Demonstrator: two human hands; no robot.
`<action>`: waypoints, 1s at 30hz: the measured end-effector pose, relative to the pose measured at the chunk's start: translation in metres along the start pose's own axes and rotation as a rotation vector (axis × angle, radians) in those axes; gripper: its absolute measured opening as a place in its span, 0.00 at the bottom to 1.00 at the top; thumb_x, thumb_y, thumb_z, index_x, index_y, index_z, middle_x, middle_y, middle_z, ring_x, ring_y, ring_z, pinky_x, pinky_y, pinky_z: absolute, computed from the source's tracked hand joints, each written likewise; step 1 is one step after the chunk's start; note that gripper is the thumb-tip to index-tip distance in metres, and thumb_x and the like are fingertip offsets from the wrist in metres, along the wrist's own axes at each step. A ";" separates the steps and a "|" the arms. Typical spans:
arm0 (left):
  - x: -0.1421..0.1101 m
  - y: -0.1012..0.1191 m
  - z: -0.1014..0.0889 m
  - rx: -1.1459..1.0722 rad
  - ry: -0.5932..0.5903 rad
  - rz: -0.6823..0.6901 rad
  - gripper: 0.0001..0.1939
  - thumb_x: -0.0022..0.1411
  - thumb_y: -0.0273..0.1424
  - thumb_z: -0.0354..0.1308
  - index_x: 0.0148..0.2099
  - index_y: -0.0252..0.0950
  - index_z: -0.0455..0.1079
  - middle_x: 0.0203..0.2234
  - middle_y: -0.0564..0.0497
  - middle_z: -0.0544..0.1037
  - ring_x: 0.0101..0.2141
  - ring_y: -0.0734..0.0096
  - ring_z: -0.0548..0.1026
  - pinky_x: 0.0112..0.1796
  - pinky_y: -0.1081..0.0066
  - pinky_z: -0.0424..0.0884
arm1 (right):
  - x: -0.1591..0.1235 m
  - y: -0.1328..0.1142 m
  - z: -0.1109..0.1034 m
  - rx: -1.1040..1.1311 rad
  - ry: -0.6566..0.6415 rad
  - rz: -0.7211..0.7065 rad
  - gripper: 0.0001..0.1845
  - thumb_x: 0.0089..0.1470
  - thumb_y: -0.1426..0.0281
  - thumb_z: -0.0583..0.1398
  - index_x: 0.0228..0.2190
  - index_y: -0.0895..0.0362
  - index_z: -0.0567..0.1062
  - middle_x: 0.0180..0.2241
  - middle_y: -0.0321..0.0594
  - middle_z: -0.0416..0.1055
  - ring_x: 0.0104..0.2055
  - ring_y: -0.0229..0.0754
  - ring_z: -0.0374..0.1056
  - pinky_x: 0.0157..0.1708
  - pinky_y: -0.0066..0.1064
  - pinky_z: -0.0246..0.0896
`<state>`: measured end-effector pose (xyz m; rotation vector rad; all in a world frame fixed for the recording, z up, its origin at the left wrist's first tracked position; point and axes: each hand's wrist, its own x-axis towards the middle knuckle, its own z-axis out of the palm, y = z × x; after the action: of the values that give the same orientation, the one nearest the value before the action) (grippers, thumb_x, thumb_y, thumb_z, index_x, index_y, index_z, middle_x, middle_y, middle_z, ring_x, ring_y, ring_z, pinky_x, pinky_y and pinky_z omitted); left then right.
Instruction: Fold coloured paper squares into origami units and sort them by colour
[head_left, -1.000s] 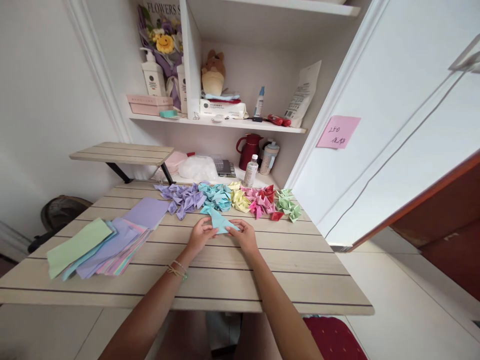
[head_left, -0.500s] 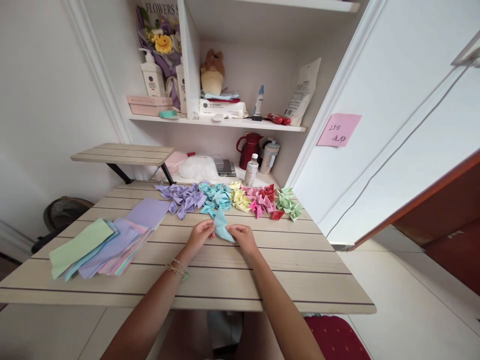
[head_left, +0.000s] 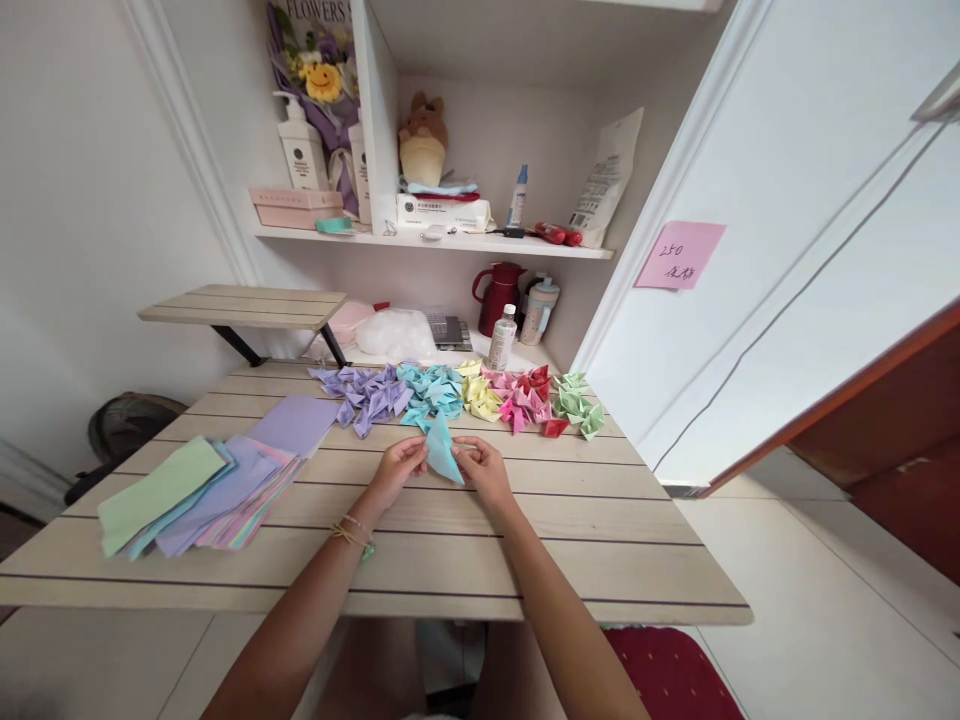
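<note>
Between my two hands is a folded piece of light blue paper (head_left: 442, 450), pointed at the top and at the lower right. My left hand (head_left: 401, 466) pinches its left edge with thumb and fingers. On the other side, my right hand (head_left: 484, 468) grips the right edge the same way. Just beyond the paper lie folded paper pieces grouped by colour: purple (head_left: 371, 392), blue (head_left: 433, 390), yellow (head_left: 480, 392), pink (head_left: 521, 405) with some red, and green (head_left: 577, 408).
A fanned stack of coloured paper sheets (head_left: 217, 490) lies on the slatted table (head_left: 600, 540) at left. Behind it stands a small raised shelf (head_left: 244, 305). A clear bottle (head_left: 502, 338) and a red jug (head_left: 499, 298) stand at the back, under a loaded cabinet shelf (head_left: 435, 240).
The blue paper has turned slightly and looks narrower between my hands. My right hand has shifted a little left and up; the left has barely moved.
</note>
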<state>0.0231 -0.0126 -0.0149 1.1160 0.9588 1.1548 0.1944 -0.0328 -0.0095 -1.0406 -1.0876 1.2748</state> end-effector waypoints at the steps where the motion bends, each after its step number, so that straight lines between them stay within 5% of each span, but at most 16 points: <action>1: 0.001 0.000 0.000 0.018 -0.001 0.008 0.26 0.44 0.40 0.65 0.44 0.31 0.72 0.17 0.54 0.70 0.20 0.77 0.65 0.23 0.76 0.60 | 0.001 0.000 -0.002 -0.061 0.015 -0.042 0.25 0.39 0.59 0.65 0.39 0.60 0.74 0.16 0.32 0.68 0.18 0.34 0.61 0.19 0.25 0.57; 8: 0.001 -0.002 -0.002 0.070 -0.066 0.010 0.19 0.46 0.41 0.63 0.37 0.31 0.75 0.21 0.52 0.73 0.21 0.76 0.66 0.24 0.76 0.62 | 0.000 -0.006 -0.010 -0.041 -0.206 0.008 0.33 0.35 0.63 0.66 0.47 0.55 0.70 0.34 0.40 0.74 0.25 0.38 0.70 0.23 0.28 0.67; 16: 0.000 -0.001 0.000 0.093 -0.098 -0.037 0.16 0.46 0.40 0.63 0.31 0.31 0.75 0.22 0.49 0.76 0.24 0.70 0.71 0.28 0.72 0.68 | 0.002 0.002 -0.010 -0.214 -0.178 -0.091 0.15 0.39 0.65 0.63 0.32 0.59 0.77 0.24 0.36 0.73 0.18 0.34 0.63 0.18 0.25 0.61; 23: -0.006 0.007 0.003 0.053 -0.137 -0.068 0.18 0.45 0.39 0.65 0.35 0.31 0.75 0.31 0.45 0.78 0.31 0.67 0.74 0.33 0.70 0.70 | 0.001 0.002 -0.005 -0.290 -0.113 -0.371 0.10 0.40 0.74 0.57 0.23 0.53 0.79 0.31 0.40 0.76 0.38 0.45 0.71 0.40 0.35 0.65; 26: -0.007 0.008 0.003 0.067 -0.145 -0.079 0.19 0.42 0.36 0.67 0.37 0.31 0.73 0.31 0.45 0.79 0.30 0.68 0.75 0.32 0.71 0.69 | 0.002 0.002 -0.007 -0.262 -0.152 -0.302 0.08 0.40 0.73 0.59 0.23 0.54 0.79 0.34 0.41 0.76 0.38 0.46 0.71 0.39 0.37 0.65; 30: -0.005 0.006 0.001 0.062 -0.070 -0.054 0.18 0.41 0.34 0.68 0.35 0.32 0.70 0.24 0.51 0.77 0.25 0.73 0.73 0.29 0.75 0.67 | 0.003 0.003 -0.015 -0.126 -0.374 -0.088 0.12 0.37 0.69 0.63 0.30 0.57 0.79 0.33 0.41 0.76 0.33 0.42 0.70 0.33 0.33 0.65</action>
<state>0.0217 -0.0170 -0.0093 1.1660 0.9706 1.0416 0.2089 -0.0296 -0.0156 -0.8535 -1.4974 1.3758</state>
